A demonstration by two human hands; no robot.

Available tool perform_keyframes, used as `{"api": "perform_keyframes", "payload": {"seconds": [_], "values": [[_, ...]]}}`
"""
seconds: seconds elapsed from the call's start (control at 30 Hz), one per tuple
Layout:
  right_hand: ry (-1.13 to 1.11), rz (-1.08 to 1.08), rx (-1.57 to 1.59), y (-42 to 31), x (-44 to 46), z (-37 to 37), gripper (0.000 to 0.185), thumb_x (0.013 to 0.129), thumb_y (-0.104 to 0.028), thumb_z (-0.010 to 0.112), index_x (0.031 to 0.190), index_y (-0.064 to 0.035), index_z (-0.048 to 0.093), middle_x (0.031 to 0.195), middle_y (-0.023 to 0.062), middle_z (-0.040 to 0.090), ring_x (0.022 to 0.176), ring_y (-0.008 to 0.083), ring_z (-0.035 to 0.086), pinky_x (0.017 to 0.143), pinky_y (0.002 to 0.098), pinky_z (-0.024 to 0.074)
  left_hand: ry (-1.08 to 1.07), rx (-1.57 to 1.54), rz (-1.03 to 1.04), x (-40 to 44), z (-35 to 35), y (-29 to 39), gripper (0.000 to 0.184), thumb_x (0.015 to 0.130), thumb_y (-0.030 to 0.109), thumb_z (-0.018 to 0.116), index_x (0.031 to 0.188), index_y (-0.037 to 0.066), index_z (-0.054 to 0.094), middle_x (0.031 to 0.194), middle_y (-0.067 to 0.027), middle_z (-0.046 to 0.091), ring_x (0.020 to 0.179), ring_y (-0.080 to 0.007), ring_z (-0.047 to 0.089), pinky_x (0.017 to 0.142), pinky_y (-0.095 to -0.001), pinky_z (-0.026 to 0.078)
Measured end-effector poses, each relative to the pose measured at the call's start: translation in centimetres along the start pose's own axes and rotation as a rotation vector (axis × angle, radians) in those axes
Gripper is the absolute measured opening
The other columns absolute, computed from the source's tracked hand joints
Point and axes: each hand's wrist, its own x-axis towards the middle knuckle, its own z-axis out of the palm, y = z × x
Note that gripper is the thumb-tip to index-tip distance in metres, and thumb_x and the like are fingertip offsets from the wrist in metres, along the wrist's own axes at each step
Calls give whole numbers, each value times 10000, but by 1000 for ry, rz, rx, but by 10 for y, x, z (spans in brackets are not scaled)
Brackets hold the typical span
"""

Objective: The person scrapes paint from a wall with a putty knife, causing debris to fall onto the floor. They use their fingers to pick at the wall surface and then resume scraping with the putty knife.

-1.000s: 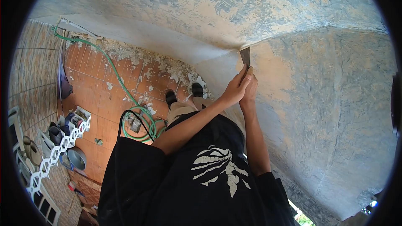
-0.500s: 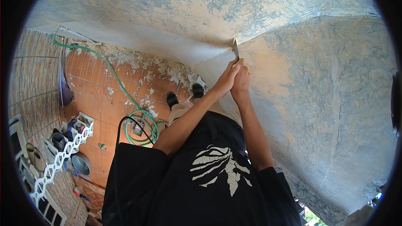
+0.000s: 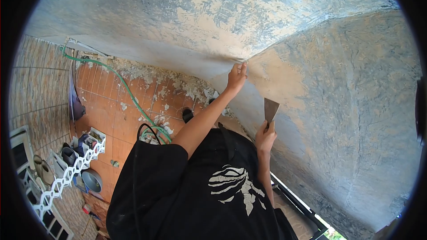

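Observation:
My right hand (image 3: 265, 138) is wrapped round the handle of a scraper (image 3: 271, 109), its flat, flared metal blade pointing up and held off the wall. My left hand (image 3: 237, 79) is at the inner corner where two wall faces meet, fingers bent together against the edge of the pale, smooth paint layer (image 3: 191, 60). Whether a bit of that layer is between the fingertips is too small to tell. Above and to the right, the wall (image 3: 320, 71) is patchy grey and beige, with its coating scraped away.
Pale paint flakes (image 3: 167, 106) litter the orange tiled floor (image 3: 106, 106) along the wall's foot. A green hose (image 3: 120, 78) runs across the tiles to a coil by my feet. At left stand a white lattice rack (image 3: 66, 175) with shoes and a grey basin (image 3: 92, 180).
Both hands were together on the scraper at the corner. My right hand has drawn it down and right, off the wall; my left hand has let go and touches the corner.

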Motion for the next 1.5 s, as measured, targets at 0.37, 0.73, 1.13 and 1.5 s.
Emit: {"api": "perform_keyframes", "payload": {"seconds": [0.37,0.73,1.13,1.5], "values": [[31,181,-11,26,-26,-8,164,888,-73,526,786,46,476,516,197,498,418,320,524,405,383,351,32,-23,262,11,7,-15,177,940,173,497,882,11,539,734,-13,520,676,-90,518,660,-268,480],[-27,168,21,33,-20,-7,169,894,-91,519,809,51,486,596,259,544,580,407,600,455,414,402,40,85,24,12,-13,-50,172,904,195,528,910,32,582,758,-38,560,632,-124,557,612,-278,448],[-39,169,44,31,-11,-10,200,894,-103,523,760,34,468,528,221,508,496,389,561,448,416,388,-114,-192,-113,19,-3,-33,237,932,379,533,882,147,521,797,26,555,756,-95,559,633,-270,414],[-18,250,55,40,-15,-21,186,889,-102,526,770,36,486,541,222,510,471,366,534,459,410,385,-46,140,-294,9,-73,-132,239,911,320,577,940,84,556,788,-14,599,780,-119,605,623,-289,441]]}}
